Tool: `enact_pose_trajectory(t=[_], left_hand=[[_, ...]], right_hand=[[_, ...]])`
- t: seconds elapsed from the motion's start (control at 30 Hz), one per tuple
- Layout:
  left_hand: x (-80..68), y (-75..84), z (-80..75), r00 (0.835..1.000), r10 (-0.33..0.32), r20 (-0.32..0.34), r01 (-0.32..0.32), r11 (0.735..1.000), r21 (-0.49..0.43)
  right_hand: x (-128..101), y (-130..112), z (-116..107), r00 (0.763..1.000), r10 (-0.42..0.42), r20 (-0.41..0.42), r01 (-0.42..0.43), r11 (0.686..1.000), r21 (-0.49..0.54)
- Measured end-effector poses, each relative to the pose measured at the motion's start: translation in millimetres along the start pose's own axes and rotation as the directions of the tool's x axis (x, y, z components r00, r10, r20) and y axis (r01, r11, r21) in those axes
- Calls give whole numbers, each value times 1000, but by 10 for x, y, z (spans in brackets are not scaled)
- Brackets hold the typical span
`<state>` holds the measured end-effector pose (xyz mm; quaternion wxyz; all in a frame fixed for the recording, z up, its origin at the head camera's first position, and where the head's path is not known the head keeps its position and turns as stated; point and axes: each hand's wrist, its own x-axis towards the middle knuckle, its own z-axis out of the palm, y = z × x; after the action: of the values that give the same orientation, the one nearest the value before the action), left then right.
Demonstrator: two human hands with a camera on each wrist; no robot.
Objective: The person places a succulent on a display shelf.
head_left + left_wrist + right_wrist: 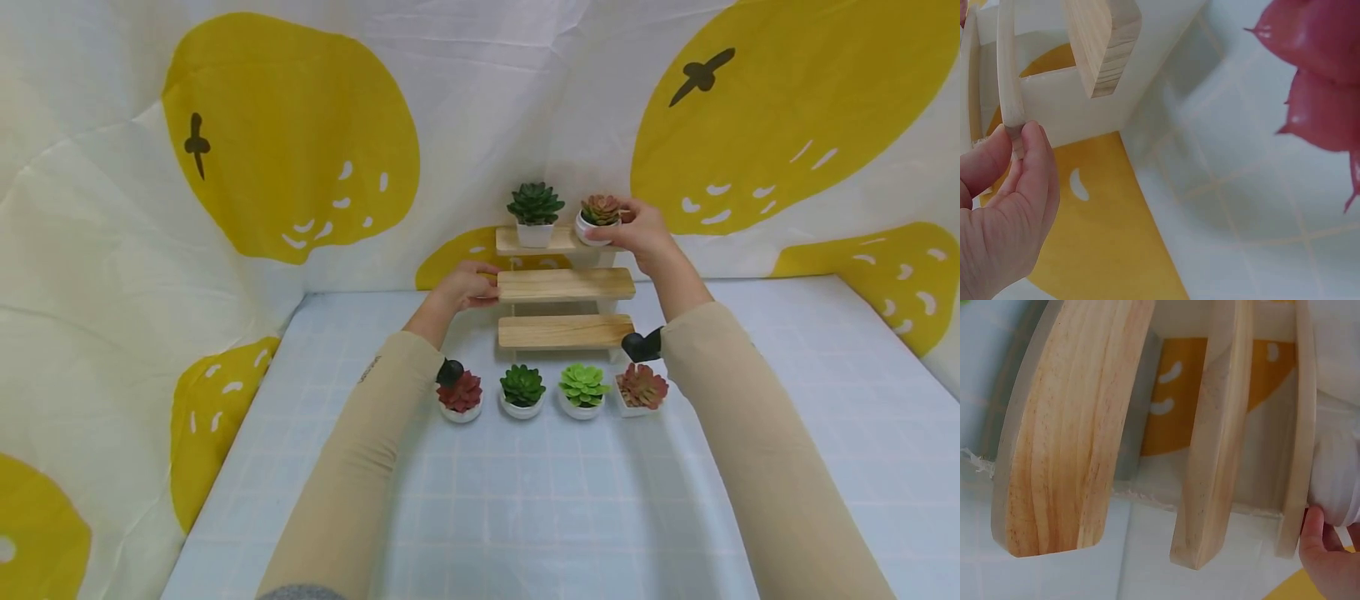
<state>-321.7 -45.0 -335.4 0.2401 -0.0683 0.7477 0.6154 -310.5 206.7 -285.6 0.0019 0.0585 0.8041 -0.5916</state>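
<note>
A three-step wooden shelf (564, 285) stands at the back of the table. A dark green succulent in a white pot (535, 212) sits on the left of its top step. My right hand (637, 232) grips a small reddish succulent in a white pot (598, 218) at the right of the top step; the pot (1338, 487) shows against the shelf edge in the right wrist view. My left hand (465, 287) holds the left end of the middle step (1009, 81) between thumb and fingers. In front of the shelf stands a row of potted succulents: red (460, 395), dark green (522, 389), light green (582, 389), pinkish (641, 389).
A pale checked cloth (555, 508) covers the table. A white backdrop with big yellow shapes (285, 142) hangs behind and along the left side. A red succulent leaf (1322, 87) fills the upper right of the left wrist view.
</note>
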Motion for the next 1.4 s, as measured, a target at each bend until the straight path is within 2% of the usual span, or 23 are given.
enact_pose_trajectory(t=[0.47, 0.83, 1.0, 1.1, 1.2, 1.33, 1.4], left_hand=[[15, 34, 27, 1000, -4, -3, 4, 1000, -5], [18, 45, 41, 1000, -27, -9, 27, 999, 36], [-150, 121, 69, 999, -38, 4, 37, 998, 50], [-146, 103, 73, 1000, -24, 7, 23, 998, 56], [35, 37, 25, 1000, -6, 18, 5, 1000, 28], [720, -272, -132, 998, 38, 47, -35, 998, -50], [948, -387, -184, 996, 58, 61, -54, 996, -73]], right_hand=[[6, -17, -47, 1000, -7, 17, 6, 997, 72], [-71, 15, -142, 999, -24, 35, 24, 1000, 5], [-133, 27, -229, 999, -11, 49, 11, 1000, -4], [-171, 30, -276, 999, -7, 54, 7, 1000, 3], [-205, 31, -310, 998, -6, 64, 5, 1000, 16], [-267, 40, -352, 996, -13, 86, 11, 1000, 21], [-304, 54, -387, 995, -25, 99, 23, 999, 23]])
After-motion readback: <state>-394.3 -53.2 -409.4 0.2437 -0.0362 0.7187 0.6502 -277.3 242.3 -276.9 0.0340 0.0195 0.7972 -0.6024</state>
